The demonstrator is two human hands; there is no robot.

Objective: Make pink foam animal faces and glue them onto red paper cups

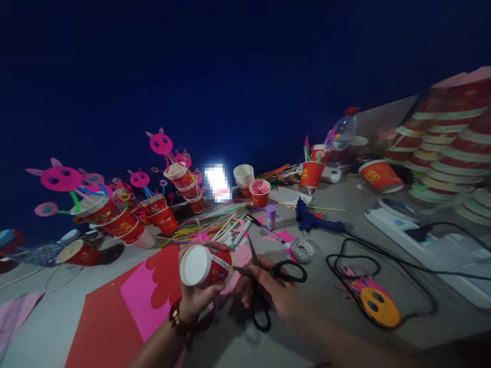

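My left hand [197, 300] is wrapped round a red paper cup [219, 263], tilted so that its white base faces me and its rim points right. A bracelet [175, 316] circles that wrist. My right hand [276, 290] grips black-handled scissors [252, 251] with the blades spread. One blade reaches the cup's rim; whether it has cut into the paper I cannot tell. Under the cup, partly hidden by my left hand, lie red paper [102, 322] and a pink sheet [135, 291] with a scalloped red piece [163, 273] over it.
Stacked red cups with pink paper faces [61, 179] stand at the left. Drinking straws [215, 225], a purple glue stick [270, 217], a tape roll [302, 250] and a blue glue gun [316, 221] lie beyond my hands. At right are a black cord, an orange paper face [379, 306] and a power strip [418, 250].
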